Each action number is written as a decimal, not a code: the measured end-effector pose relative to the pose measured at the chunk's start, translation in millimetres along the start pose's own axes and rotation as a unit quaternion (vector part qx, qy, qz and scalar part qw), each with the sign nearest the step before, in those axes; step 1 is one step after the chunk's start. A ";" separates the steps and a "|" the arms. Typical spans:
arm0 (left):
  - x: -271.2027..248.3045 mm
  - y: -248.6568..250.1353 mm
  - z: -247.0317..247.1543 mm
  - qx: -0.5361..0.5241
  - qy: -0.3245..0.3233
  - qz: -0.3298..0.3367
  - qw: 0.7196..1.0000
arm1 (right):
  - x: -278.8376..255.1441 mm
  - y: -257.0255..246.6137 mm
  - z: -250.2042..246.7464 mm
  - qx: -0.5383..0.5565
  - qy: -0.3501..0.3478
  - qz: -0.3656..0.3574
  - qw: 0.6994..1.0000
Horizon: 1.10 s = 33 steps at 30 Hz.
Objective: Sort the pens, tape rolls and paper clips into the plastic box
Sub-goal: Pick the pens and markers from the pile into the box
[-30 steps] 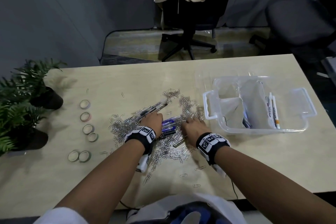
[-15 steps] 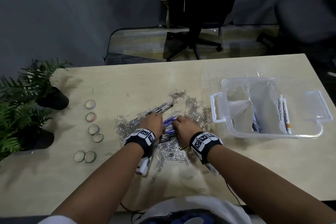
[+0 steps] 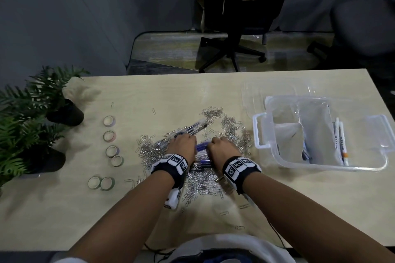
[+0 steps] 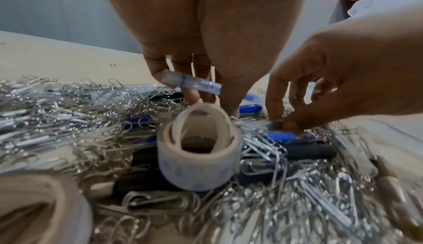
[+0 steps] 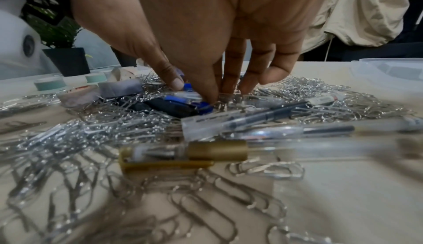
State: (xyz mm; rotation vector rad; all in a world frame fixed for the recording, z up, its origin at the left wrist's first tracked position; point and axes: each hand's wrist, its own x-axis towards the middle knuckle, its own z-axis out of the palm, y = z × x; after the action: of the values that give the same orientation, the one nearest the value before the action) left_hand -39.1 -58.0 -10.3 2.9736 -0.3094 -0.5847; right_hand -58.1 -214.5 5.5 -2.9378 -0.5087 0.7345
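A pale wooden table (image 3: 213,92) is standing before a dark wall, with an office chair (image 3: 235,28) behind it. At its right side the clear plastic box (image 3: 320,162) is holding only a few white pens (image 3: 341,141), so by my judgement the sorting is just beginning. The heap of silver paper clips (image 3: 233,128) is lying in the middle, mixed with blue and clear pens (image 3: 192,129); six small tape rolls (image 3: 111,150) are waiting at the left, another white tape roll (image 4: 199,157) amid the clips. The left hand (image 3: 182,145) is pinching a clear pen (image 4: 192,84) in its fingertips. The right hand (image 3: 222,149) is reaching down, fingers (image 5: 231,74) digging among blue pens (image 5: 183,97); whether its grip is closing on one, I cannot tell.
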 end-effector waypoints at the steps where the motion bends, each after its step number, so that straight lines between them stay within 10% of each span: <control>1: 0.2 -1.3 -0.9 -0.018 0.002 -0.003 1.000 | 0.3 0.2 -0.7 -0.009 0.002 -0.001 1.000; 20: 14.2 -48.6 -29.7 -0.111 0.000 -0.123 0.986 | 13.6 -3.0 -22.2 0.018 0.015 -0.056 0.998; 33: 42.4 -36.0 -21.9 -0.030 -0.001 -0.059 0.998 | 28.0 -2.8 -13.1 0.015 -0.030 -0.049 0.998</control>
State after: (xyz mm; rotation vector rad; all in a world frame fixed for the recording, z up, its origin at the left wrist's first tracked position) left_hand 14.2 -30.8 -10.4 2.9492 -0.1142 -0.5984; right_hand -29.5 -202.4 5.0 -2.8476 -0.6367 0.8117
